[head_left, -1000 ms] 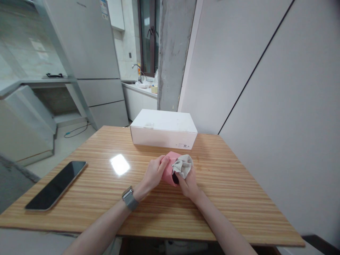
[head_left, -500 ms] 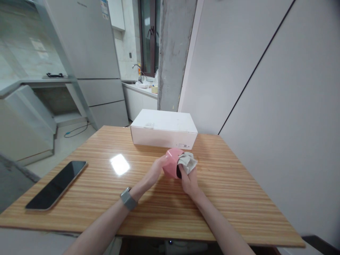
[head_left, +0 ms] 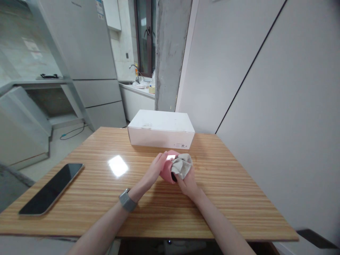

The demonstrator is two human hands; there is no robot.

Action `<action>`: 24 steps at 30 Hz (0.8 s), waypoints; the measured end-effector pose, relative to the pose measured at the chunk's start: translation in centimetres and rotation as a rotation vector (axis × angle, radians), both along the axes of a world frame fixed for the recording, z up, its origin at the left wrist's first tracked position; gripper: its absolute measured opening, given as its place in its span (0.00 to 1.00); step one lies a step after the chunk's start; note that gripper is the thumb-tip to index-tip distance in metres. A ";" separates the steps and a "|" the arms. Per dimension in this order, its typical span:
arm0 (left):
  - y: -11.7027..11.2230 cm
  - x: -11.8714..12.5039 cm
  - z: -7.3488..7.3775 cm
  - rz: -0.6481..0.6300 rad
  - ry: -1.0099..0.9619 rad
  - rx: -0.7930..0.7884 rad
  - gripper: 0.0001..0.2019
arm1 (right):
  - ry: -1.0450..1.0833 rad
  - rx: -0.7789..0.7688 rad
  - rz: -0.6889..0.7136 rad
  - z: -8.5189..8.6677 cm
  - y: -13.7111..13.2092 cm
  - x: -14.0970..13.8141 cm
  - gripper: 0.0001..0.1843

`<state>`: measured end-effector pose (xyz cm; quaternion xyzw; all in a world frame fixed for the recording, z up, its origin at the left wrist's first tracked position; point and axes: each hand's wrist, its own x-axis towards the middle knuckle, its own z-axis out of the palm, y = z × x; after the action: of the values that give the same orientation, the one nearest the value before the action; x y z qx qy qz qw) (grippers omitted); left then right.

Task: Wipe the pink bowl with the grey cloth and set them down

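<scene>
Left grip [head_left: 154, 170] is closed on the left side of a pink cup [head_left: 166, 174], fingers over its upper wall; right grip [head_left: 189, 183] is closed on a crumpled grey cloth [head_left: 182, 165] against the cup's mouth. The cup lies tilted, its dark opening turned right and toward the near edge, above the middle of the desk [head_left: 228, 205]; whether it touches the wood I cannot tell. Just beyond sits a white box [head_left: 161, 137], and a phone [head_left: 51, 189] lies well apart on the left.

The step in hand looks like wiping the cup. To do it well, the left grip should hold firmly enough to stop the cup twisting, without squeezing the wall, while the right presses the cloth evenly around the rim. Loose cloth is best gathered into the palm, since a trailing fold could catch.
</scene>
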<state>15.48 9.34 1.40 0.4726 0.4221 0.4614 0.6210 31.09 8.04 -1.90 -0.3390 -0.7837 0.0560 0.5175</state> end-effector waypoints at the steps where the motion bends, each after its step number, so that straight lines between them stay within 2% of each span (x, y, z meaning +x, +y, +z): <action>1: -0.1 -0.1 0.2 0.003 0.037 0.024 0.28 | -0.132 0.093 0.034 0.1 0.0 0.2 0.14; 3: -0.4 -0.4 0.8 -0.019 0.109 0.075 0.27 | -0.282 0.225 0.055 0.4 0.1 0.3 0.15; 5: -0.6 -0.6 1.4 -0.042 0.155 0.101 0.28 | -0.335 0.277 0.059 1.0 0.2 0.2 0.14; 8: -0.5 -0.9 1.8 -0.034 0.160 0.092 0.28 | -0.369 0.248 0.134 1.8 0.1 -0.3 0.11; 11: 0.0 -1.2 1.5 -0.021 0.188 0.102 0.28 | -0.335 0.182 0.172 2.1 -0.3 -0.9 0.09; 14: 0.1 -1.3 0.9 0.042 0.263 0.204 0.26 | -0.210 0.063 0.109 1.9 -0.7 -1.3 0.11; 19: -0.4 -0.5 0.2 0.175 0.364 0.329 0.23 | 0.080 -0.238 0.038 0.3 -0.7 -1.6 0.10; 22: -0.9 0.1 0.2 0.242 0.299 0.350 0.20 | 0.352 -0.426 0.003 -0.1 -0.4 -2.1 0.13; 24: -1.1 0.5 0.2 0.206 0.171 0.344 0.18 | 0.498 -0.521 -0.015 0.1 -0.2 -2.4 0.15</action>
<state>15.96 8.28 1.59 0.5633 0.4346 0.5457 0.4426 28.72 7.83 -1.84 -0.4413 -0.5906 0.3307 0.5892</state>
